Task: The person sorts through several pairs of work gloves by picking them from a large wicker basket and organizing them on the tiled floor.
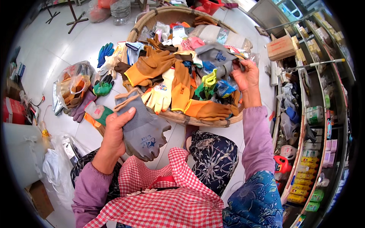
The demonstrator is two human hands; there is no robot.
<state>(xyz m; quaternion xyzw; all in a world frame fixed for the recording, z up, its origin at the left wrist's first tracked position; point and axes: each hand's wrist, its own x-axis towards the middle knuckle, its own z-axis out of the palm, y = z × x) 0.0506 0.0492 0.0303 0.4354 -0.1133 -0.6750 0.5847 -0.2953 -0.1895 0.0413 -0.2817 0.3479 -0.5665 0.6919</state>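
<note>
My left hand (112,136) grips a pair of grey coated work gloves (145,134) by the side, its thumb over the knitted cuffs; dark print marks the palm. On the right, my right hand (246,75) pinches the edge of another grey glove (216,55) above the heap. Beneath it is a round woven basket (199,121) full of mixed gloves. Brown gloves with orange cuffs (154,67), a cream glove (159,95) and a green glove with a yellow cuff (208,82) lie near the basket's front.
A clear plastic bag of gloves (75,85) sits on the tiled floor at left, beside loose gloves, including a green and black one (103,86). Shelves of packaged goods (302,176) line the right side. A large plastic bottle (120,12) stands at the back.
</note>
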